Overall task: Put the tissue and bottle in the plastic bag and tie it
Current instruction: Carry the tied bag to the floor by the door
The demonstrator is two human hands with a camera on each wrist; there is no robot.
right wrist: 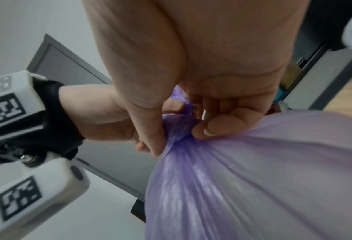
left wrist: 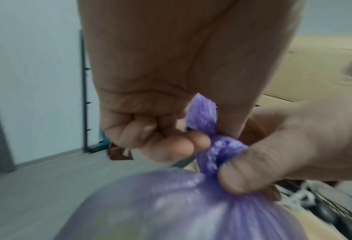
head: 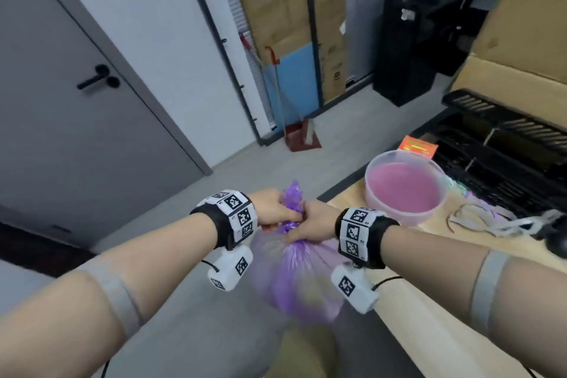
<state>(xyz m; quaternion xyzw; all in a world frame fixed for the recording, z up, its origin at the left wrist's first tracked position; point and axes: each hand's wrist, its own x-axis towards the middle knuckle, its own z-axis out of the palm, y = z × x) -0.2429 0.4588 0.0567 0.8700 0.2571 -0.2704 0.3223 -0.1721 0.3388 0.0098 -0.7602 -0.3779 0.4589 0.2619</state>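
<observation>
A translucent purple plastic bag [head: 297, 279] hangs full in the air between my two hands, left of the table edge. Its top is gathered into a twisted neck [head: 293, 209]. My left hand [head: 273, 209] grips the neck's upper tail [left wrist: 202, 113], fingers curled round it. My right hand [head: 310, 224] pinches the bunched neck [right wrist: 177, 128] just above the bag's body [right wrist: 253, 178], thumb and fingers closed on it. Pale shapes show faintly through the plastic [left wrist: 171, 211]; tissue and bottle cannot be told apart.
A wooden table [head: 429, 301] lies at the right with a clear tub of pink liquid [head: 405, 186], a black crate [head: 506, 147] and loose grey straps [head: 491, 221]. A grey door [head: 76, 101] and cardboard sheets [head: 291, 9] stand beyond the grey floor.
</observation>
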